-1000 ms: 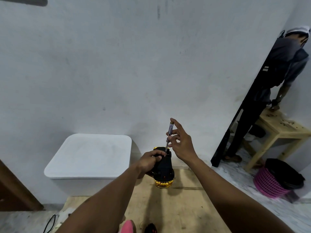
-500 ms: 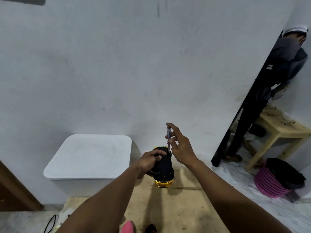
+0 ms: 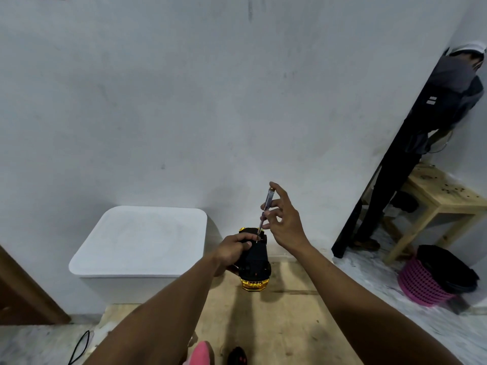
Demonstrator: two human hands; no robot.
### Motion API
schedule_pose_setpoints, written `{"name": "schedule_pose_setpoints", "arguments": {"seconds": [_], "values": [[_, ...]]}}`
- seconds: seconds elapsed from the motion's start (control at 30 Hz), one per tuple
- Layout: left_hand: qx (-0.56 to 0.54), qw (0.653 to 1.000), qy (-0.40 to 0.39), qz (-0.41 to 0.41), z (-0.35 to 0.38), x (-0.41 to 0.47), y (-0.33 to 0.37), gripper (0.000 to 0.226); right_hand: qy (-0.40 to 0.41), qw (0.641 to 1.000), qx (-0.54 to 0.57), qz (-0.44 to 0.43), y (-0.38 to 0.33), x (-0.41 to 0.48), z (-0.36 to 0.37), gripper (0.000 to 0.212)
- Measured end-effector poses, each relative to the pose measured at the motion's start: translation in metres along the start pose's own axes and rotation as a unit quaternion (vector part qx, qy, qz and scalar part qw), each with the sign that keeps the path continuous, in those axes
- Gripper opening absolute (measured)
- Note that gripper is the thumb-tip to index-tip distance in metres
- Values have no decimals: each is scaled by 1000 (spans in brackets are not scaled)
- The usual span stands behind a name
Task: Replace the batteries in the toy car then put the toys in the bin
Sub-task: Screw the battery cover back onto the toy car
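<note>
I see my left hand [image 3: 233,248] wrapped around the black-bottomed toy car with the shiny gold body [image 3: 255,262], holding it upside down above the pale wooden table [image 3: 279,322], its gold end pointing toward me. My right hand [image 3: 283,222] pinches a thin screwdriver with a clear plastic handle [image 3: 265,210] between thumb and fingertips, the other fingers fanned out loosely. The screwdriver stands nearly upright, leaning a little to the right at the top, and its tip touches the black underside at the far end of the car, just beside my left thumb.

To the left of the car stands a white plastic bin with a closed, rounded lid [image 3: 142,241], against the grey-white wall [image 3: 210,101]. At the near edge of the table lie a pink object [image 3: 201,354] and a small black object with red marks [image 3: 237,356]; both are cut off by the frame and I cannot tell what they are. A black cable [image 3: 79,347] loops on the floor at lower left.

On the right, another person in dark clothes [image 3: 432,133] stands at a light wooden side table [image 3: 442,198], with a pink woven basket lined with a black bag [image 3: 432,280] on the marble floor nearby. I can read no brand or writing on the car, the screwdriver or the bin; two small pale bars show on the other person's sleeve, too small to read.
</note>
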State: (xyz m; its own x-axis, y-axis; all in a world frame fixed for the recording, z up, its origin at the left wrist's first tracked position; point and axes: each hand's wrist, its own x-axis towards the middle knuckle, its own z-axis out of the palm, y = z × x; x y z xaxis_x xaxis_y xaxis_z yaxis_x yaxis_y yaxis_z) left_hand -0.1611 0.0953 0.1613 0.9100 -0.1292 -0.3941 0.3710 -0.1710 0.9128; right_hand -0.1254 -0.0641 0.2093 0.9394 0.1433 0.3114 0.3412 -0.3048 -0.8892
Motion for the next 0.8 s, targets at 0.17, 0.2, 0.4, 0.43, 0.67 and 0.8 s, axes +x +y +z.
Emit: {"name": "schedule_pose_setpoints", "arguments": {"seconds": [0.17, 0.2, 0.4, 0.43, 0.67, 0.8], "values": [[1, 1000, -1, -3, -1, 0, 2, 30, -7, 1000, -26, 3, 7, -3, 1, 71], [2, 1000, -2, -5, -2, -1, 3, 30, -6, 1000, -24, 2, 6, -3, 1, 70], [8, 1000, -5, -8, -4, -2, 4, 30, 6, 1000, -6, -7, 1, 0, 2, 69], [8, 1000, -5, -9, -5, -2, 4, 30, 5, 1000, -9, -7, 1, 1, 2, 70], [6, 1000, -6, -7, -5, -1, 3, 29, -6, 999, -29, -15, 3, 1, 4, 72], [10, 1000, -7, -5, -5, -2, 3, 28, -21, 998, -52, -32, 1, 0, 5, 71]]}}
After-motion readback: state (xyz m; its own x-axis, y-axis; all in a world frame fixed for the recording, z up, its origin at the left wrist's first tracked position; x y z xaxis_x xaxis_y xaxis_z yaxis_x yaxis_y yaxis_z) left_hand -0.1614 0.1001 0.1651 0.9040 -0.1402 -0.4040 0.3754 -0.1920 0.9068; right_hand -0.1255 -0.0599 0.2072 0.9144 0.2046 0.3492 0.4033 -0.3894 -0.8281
